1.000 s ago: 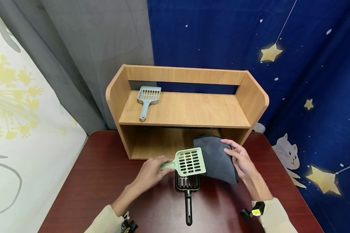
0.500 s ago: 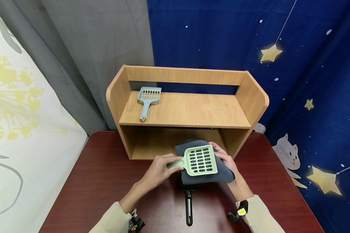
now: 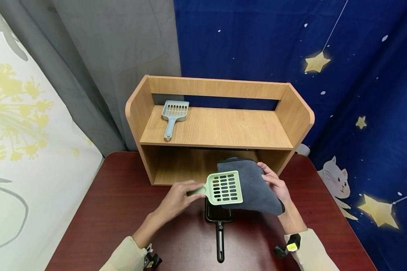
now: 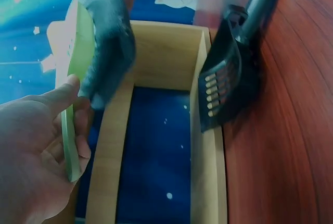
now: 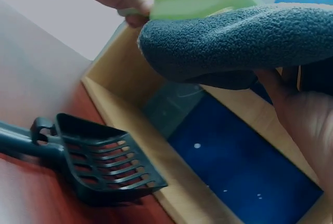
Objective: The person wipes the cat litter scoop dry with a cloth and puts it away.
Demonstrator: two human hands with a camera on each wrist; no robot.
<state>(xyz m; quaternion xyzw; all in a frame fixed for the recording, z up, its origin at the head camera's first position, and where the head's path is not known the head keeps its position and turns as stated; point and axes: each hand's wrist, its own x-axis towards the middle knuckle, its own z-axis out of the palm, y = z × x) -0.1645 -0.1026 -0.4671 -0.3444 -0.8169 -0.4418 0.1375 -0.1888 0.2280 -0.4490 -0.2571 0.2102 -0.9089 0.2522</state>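
My left hand (image 3: 178, 197) pinches the handle of a pale green slotted litter scoop (image 3: 225, 187), held flat above the table with its head to the right. A folded dark grey cloth (image 3: 254, 184) hangs from my right hand (image 3: 277, 186), its fingers on top at the right edge and thumb beneath. In the head view the scoop's head overlaps the cloth's left part; in the right wrist view the cloth (image 5: 223, 41) lies right along the green scoop (image 5: 203, 2). Below them a black slotted scoop (image 3: 219, 235) lies on the table, its head partly covered by the green one.
A two-tier wooden shelf (image 3: 217, 128) stands at the back of the dark red table (image 3: 122, 210). On its upper board, at the left, lies a grey-blue litter scoop (image 3: 173, 116). Curtains (image 3: 274, 41) hang behind and at both sides.
Half a second ago the cloth slid left under the green scoop's head; now it is back to the right. The green scoop also shifted right, then left again, with both hands.
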